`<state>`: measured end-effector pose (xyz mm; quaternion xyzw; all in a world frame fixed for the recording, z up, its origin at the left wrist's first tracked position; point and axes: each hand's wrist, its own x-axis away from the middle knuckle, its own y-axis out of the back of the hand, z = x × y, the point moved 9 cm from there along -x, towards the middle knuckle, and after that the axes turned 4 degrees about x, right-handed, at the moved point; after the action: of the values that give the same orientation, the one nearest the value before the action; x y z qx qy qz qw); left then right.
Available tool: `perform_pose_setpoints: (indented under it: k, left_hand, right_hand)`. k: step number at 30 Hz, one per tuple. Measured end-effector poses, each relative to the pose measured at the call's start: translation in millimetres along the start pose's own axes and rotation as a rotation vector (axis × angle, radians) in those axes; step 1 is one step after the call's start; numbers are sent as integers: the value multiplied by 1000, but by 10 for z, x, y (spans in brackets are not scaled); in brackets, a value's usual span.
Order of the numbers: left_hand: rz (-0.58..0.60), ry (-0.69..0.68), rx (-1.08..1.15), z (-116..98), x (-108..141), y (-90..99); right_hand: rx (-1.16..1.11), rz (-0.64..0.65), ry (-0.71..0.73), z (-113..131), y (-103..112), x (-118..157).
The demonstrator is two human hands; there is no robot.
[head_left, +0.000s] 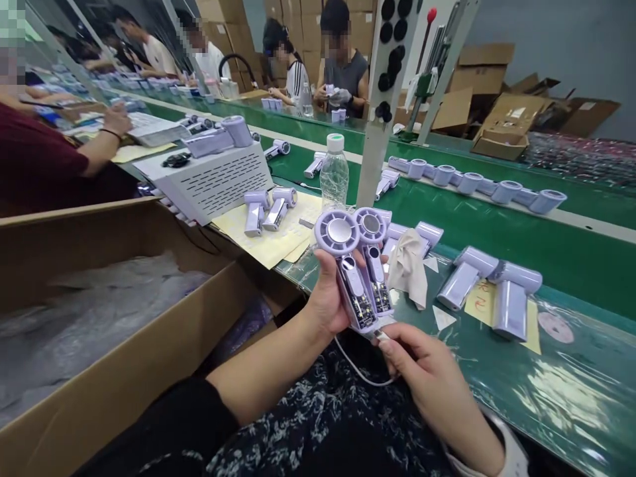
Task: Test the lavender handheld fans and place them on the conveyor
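Observation:
My left hand (325, 305) is closed round two lilac handheld fans, held side by side above my lap. The nearer handheld fan (358, 301) has its handle uncovered, so the circuit board shows. Behind it, the second handheld fan (376, 278) also has its board bare. At the bottom of the nearer fan, my right hand (424, 364) pinches the plug (381, 335) of a white cable (358, 374). The plug meets the handle's end; how deep it sits I cannot make out. The cable loops down below my hands.
An open carton (124, 351) with plastic bags stands at left, beside a grey vented metal box (218, 182). A bottle (334, 172), a cloth (410, 268) and finished-looking fans (511, 301) lie on the green bench (556, 377). People work across the conveyor (497, 228).

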<state>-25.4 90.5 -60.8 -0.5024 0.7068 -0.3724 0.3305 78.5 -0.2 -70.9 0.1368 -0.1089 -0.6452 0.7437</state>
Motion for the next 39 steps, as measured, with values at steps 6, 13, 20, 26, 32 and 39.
perform_pose_setpoints:
  k: [6, 13, 20, 26, 32, 39]
  left_hand:
    - [68, 49, 41, -17, 40, -140]
    - [49, -113, -91, -121, 84, 13]
    - [12, -61, 12, -155, 112, 42]
    - [29, -20, 80, -214, 132, -101]
    - [71, -40, 38, -215, 157, -86]
    - [100, -122, -43, -216, 195, -118]
  right_hand:
    - [-63, 136, 66, 72, -222, 14]
    - [-482, -57, -77, -211, -427, 26]
    - [-77, -19, 234, 188, -269, 10]
    - [-56, -147, 193, 170, -156, 41]
    - [-169, -27, 74, 19, -255, 17]
    - [-361, -142, -21, -123, -335, 32]
